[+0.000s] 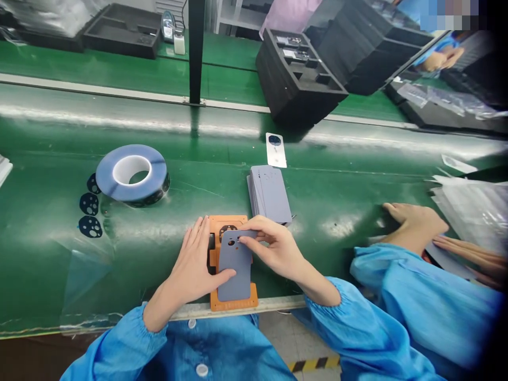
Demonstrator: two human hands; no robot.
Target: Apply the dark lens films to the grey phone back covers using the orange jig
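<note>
A grey phone back cover point(235, 272) with camera holes near its top lies tilted over an orange fixture point(234, 304) at the bench's front edge. Pinched between thumb and fingers, the cover's upper right corner is in my right hand point(278, 248). My left hand point(194, 264) rests along the fixture's left side, fingers stretched out, its thumb lying on the cover. Above the cover's top edge, a dark camera-shaped piece point(228, 231) shows in the fixture, partly hidden. Just beyond my right hand stands a stack of grey back covers point(272, 193).
At left sits a blue tape roll point(105, 177), its strip bearing dark camera-shaped pieces point(90, 226). A white card point(277, 153) lies behind the stack. Black foam trays point(301, 100) stand at the back. A co-worker's hand point(416, 225) and plastic bags point(472, 206) are at right.
</note>
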